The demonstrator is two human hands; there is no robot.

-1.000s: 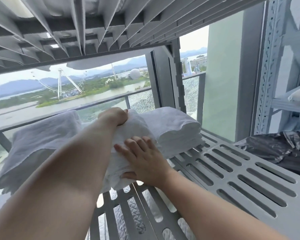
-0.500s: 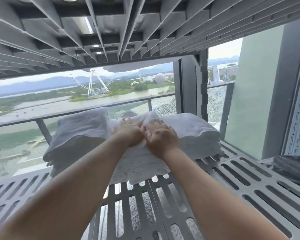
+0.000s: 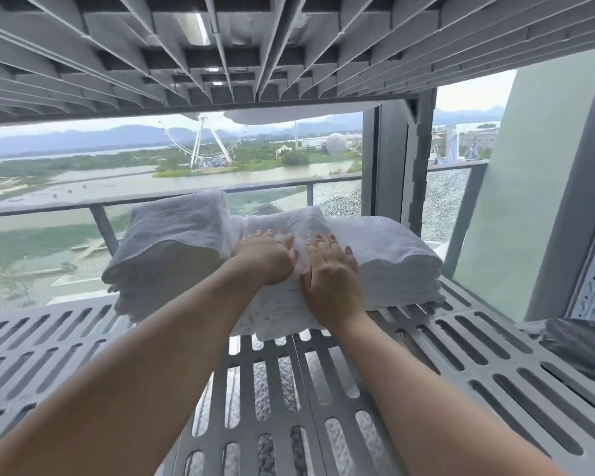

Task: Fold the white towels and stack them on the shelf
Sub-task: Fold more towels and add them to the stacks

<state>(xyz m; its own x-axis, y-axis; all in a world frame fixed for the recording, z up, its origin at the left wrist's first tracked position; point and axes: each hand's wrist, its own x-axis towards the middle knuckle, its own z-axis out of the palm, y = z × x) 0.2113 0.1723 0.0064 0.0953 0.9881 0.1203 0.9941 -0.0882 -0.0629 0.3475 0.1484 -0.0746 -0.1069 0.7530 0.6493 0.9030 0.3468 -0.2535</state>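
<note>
Three piles of folded white towels sit in a row at the back of the grey slotted shelf (image 3: pixel 461 355). The left pile (image 3: pixel 172 242) is tallest and the right pile (image 3: pixel 392 262) is lower. Between them lies the middle pile (image 3: pixel 279 310), whose front edge hangs slightly over a slot. My left hand (image 3: pixel 265 259) and my right hand (image 3: pixel 330 276) rest side by side on top of the middle pile, palms down, fingers stretched forward. Neither hand grips the cloth.
Another grey ribbed shelf (image 3: pixel 289 46) hangs low overhead. A grey upright post (image 3: pixel 416 166) stands behind the right pile. A dark plastic bag (image 3: pixel 581 348) lies on the shelf at far right. Beyond the towels is a glass balcony railing (image 3: pixel 83 207).
My left hand has let go of the towel it was bunching, and both hands have come together flat on top. The middle towel now sits further back between the two piles.
</note>
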